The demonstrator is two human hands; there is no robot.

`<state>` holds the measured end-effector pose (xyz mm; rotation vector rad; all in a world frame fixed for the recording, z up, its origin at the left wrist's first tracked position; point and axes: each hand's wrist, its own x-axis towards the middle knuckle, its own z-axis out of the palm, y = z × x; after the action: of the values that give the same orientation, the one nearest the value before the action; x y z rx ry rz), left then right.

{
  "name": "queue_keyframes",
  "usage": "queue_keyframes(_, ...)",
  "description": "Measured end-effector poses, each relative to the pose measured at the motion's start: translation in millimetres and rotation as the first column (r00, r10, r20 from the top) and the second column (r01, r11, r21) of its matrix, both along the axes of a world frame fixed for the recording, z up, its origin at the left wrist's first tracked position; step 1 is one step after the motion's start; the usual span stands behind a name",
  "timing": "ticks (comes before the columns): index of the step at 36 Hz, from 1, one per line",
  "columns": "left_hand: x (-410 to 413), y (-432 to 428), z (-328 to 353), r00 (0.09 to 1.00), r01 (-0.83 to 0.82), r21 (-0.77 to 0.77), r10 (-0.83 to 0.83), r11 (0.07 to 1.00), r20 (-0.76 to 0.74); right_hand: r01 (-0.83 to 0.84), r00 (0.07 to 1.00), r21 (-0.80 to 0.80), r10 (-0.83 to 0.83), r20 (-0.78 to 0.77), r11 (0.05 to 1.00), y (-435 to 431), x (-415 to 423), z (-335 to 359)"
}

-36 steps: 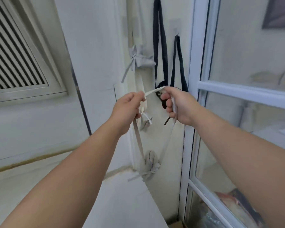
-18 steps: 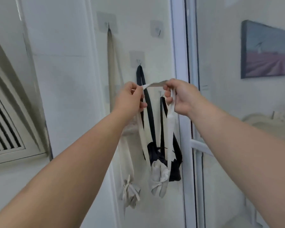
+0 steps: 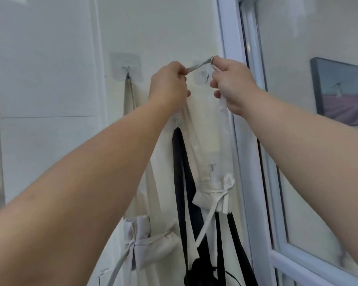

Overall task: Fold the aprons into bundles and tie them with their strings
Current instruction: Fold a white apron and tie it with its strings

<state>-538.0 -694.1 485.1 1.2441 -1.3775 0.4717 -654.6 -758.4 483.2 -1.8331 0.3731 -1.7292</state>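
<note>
Head view: left hand (image 3: 170, 83) and right hand (image 3: 234, 85) pinch the cream strap (image 3: 199, 65) taut between their fingers.

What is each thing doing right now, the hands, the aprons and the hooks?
left hand, pinching the white strap.
right hand, gripping the white strap.
white strap, stretched between both hands.
white bundle, tied, dangling from that strap.
bare hook, nothing on it.
grey bundle, tied, hanging.
black bundle, hanging by black straps.
</note>
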Motion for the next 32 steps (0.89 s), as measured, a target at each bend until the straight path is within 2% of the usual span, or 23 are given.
queue_keyframes(2, 0, -8, 6, 0.994, -0.075, 0.051, 0.071, 0.996, 0.085, 0.145, 0.984, -0.086, -0.153, -0.096, 0.986, -9, 1, 3)
queue_keyframes(5, -3, -16, 7, 0.976, -0.152, 0.126, 0.129, 0.98, 0.178, 0.325, 0.88, -0.199, -0.373, -0.293, 0.924, -21, -2, -4)
queue_keyframes(8, -9, -22, -2, 0.964, -0.183, 0.223, 0.131, 0.957, 0.23, 0.376, 0.825, -0.176, -0.415, -0.384, 0.91, -32, -6, -18)
queue_keyframes(12, -19, -21, -18, 0.955, -0.195, 0.271, 0.12, 0.943, 0.271, 0.336, 0.789, -0.21, -0.396, -0.47, 0.918, -29, -4, -35)
queue_keyframes(15, -23, -10, -28, 0.966, -0.131, 0.283, 0.058, 0.95, 0.252, 0.277, 0.804, -0.197, -0.339, -0.488, 0.941, -18, -5, -45)
queue_keyframes(19, -22, 20, -42, 0.981, -0.067, 0.256, 0.018, 0.964, 0.191, 0.344, 0.847, -0.16, -0.379, -0.373, 0.925, 7, -20, -55)
queue_keyframes(23, -16, 73, -70, 0.992, 0.067, 0.271, -0.093, 0.96, 0.084, 0.329, 0.9, -0.113, -0.348, -0.263, 0.938, 46, -25, -76)
queue_keyframes(32, 31, 197, -135, 0.995, -0.039, 0.303, 0.064, 0.952, -0.074, -0.009, 0.946, -0.078, -0.016, -0.322, 0.997, 153, 30, -139)
